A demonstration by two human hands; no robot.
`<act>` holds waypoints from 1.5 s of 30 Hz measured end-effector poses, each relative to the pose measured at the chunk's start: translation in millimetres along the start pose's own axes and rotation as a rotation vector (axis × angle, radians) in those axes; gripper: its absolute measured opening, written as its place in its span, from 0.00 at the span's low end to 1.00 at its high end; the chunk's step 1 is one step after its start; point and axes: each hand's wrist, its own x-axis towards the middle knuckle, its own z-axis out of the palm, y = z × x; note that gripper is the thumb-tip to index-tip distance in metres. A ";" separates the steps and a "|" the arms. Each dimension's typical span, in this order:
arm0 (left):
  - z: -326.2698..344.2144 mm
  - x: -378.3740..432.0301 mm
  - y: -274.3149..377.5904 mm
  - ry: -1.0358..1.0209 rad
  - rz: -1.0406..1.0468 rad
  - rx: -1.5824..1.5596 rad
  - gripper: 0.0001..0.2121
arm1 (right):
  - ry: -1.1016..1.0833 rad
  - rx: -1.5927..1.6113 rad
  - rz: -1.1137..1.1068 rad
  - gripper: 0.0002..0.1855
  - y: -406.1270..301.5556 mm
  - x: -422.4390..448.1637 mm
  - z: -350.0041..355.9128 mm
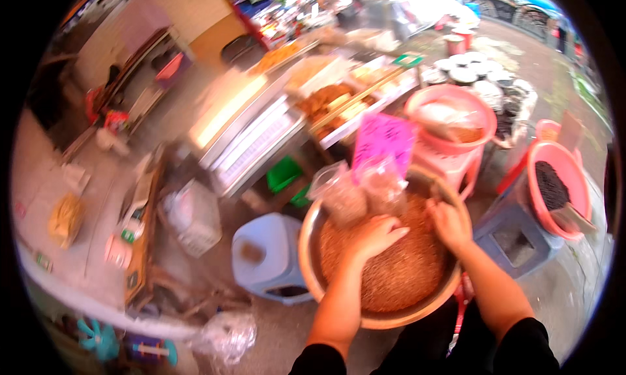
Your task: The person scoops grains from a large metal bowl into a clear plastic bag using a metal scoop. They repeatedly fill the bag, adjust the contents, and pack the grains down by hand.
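A large round metal basin full of reddish-brown loose granular food stands in front of me. My left hand lies over the granules, just below two filled clear plastic bags; whether it touches them is unclear. At the basin's right inner side is my right hand, fingers bent near the rim; blur hides whether it holds anything. A pink sign with handwriting stands behind the bags.
A blue plastic stool is left of the basin. Behind it, a pink tub rests on a pink stool. At right, another pink tub holds dark granules, above a blue stool. Food trays lie beyond.
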 end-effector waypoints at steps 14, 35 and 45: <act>28.0 9.2 -10.7 -0.061 -0.163 0.097 0.25 | -0.084 -0.001 -0.075 0.23 -14.7 -8.7 -0.5; 19.5 6.5 -9.5 -0.186 -0.225 0.036 0.25 | -0.216 -0.110 -0.169 0.19 -12.2 -15.4 8.8; 18.6 1.8 -14.3 -0.116 -0.224 -0.082 0.22 | -0.217 -0.100 -0.137 0.19 -18.4 -18.5 5.9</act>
